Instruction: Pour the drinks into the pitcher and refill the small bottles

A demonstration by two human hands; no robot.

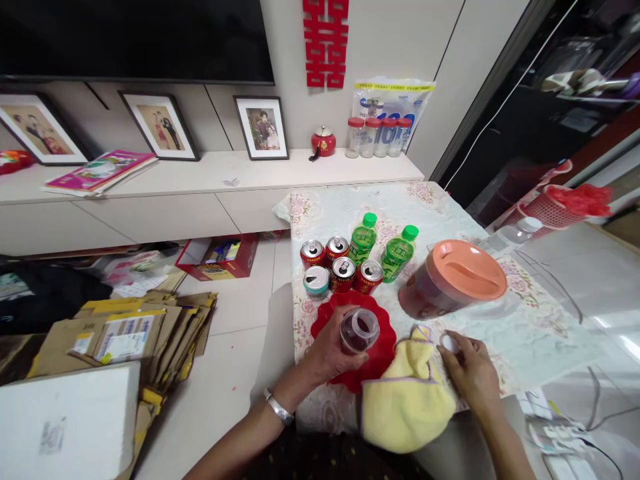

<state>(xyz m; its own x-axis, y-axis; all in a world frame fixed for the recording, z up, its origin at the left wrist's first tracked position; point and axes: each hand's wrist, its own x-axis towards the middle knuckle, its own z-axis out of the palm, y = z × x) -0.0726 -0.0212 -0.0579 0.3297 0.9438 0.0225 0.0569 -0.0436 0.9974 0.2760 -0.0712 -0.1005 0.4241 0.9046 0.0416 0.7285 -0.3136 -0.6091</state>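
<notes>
My left hand (336, 347) is wrapped round a clear plastic jar (361, 329) with its open mouth tilted toward me, above a red scalloped plate (325, 311). Between the fingers and thumb of my right hand (473, 370) is a small white cap (451, 344), low over the tablecloth. A yellow cloth with a purple edge (407, 400) lies bunched between my hands, overlapping the plate. Just beyond the plate stand several drink cans (343, 270) and two green-capped bottles (363, 239) (399, 253).
A tub with an orange lid (467, 270) stands right of the bottles, near a clear bottle (515, 233). The floral tablecloth (540, 333) covers the table. Several red-lidded jars (373, 140) line the white cabinet behind. Flattened cardboard (130, 333) lies left on the floor.
</notes>
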